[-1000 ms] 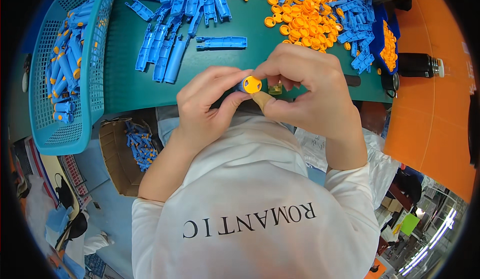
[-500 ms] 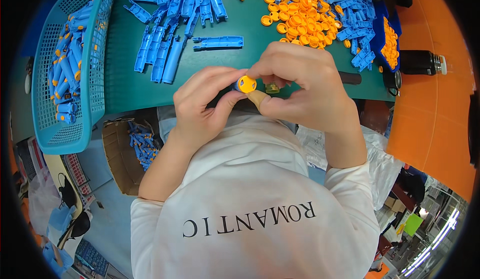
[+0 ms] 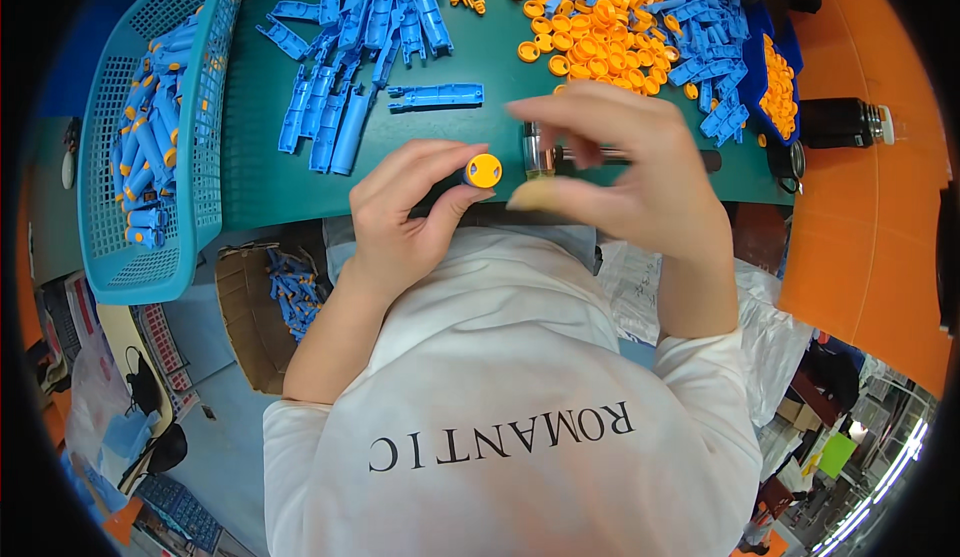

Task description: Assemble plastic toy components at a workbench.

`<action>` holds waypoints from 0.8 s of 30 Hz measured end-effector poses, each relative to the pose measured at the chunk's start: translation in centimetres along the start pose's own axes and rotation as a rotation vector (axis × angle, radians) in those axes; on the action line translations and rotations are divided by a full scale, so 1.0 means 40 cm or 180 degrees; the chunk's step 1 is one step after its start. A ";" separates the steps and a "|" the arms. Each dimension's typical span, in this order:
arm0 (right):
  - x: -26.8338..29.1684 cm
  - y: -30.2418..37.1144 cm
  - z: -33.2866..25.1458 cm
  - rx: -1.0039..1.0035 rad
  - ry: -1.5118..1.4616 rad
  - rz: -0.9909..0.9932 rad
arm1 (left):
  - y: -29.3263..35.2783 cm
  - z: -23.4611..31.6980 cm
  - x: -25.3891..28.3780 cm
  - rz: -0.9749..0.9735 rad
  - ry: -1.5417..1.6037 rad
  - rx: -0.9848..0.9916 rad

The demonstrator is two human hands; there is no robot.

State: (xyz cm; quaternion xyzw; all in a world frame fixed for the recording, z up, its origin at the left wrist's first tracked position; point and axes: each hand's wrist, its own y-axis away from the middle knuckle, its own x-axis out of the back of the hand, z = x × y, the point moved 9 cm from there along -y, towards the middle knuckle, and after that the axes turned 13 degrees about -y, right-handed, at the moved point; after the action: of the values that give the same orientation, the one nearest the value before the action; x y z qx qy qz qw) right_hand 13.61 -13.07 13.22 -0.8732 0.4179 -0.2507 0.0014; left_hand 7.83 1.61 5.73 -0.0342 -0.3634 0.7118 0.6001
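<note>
While the left hand [image 3: 400, 202] holds an orange-capped tube [image 3: 485, 170], the right hand [image 3: 645, 182] — its grip wide — partly hides a hammer [image 3: 540, 147] on the green surface [image 3: 275, 172].

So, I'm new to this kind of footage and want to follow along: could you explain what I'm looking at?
This is handwork, not a machine, seen from a wide camera worn on the person's head and looking down; it bends straight edges. The left hand holds a piece with a round orange end. The right hand is open and apart from that piece, near what looks like a hammer. On the green table lie blue shells, orange caps and small blue parts. To the left is a basket of blue-and-orange tubes.
</note>
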 end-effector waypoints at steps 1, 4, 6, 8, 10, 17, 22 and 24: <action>0.016 0.019 0.014 0.0023 0.0002 -0.0023 | 0.002 -0.001 0.000 -0.0031 -0.0077 0.0030; 0.067 0.106 0.062 0.0342 0.0948 0.0377 | -0.001 -0.003 -0.008 -0.0017 0.0041 0.0037; 0.040 0.136 0.105 0.0083 0.1923 0.0149 | -0.003 0.001 -0.007 -0.0019 0.0047 0.0041; 0.032 0.150 0.128 0.0207 0.1866 0.0258 | -0.005 0.003 -0.006 -0.0013 0.0050 0.0040; 0.038 0.150 0.117 0.0327 0.1804 0.0361 | -0.006 0.000 -0.006 0.0018 0.0058 0.0070; 0.042 0.105 -0.156 0.1068 0.0893 0.0557 | 0.000 -0.002 -0.005 -0.0009 0.0012 0.0070; -0.003 0.070 -0.149 0.0422 0.1493 -0.0039 | -0.003 0.007 0.000 0.0001 -0.0108 0.0005; -0.017 0.077 -0.143 0.0329 0.1690 -0.0144 | -0.001 0.007 -0.002 -0.0004 -0.0088 0.0023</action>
State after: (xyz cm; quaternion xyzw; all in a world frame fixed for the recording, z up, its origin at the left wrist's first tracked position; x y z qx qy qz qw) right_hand 8.50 -13.38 17.26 -0.7848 0.3707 -0.4918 -0.0693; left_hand 7.75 1.42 5.93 -0.0219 -0.3691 0.7131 0.5956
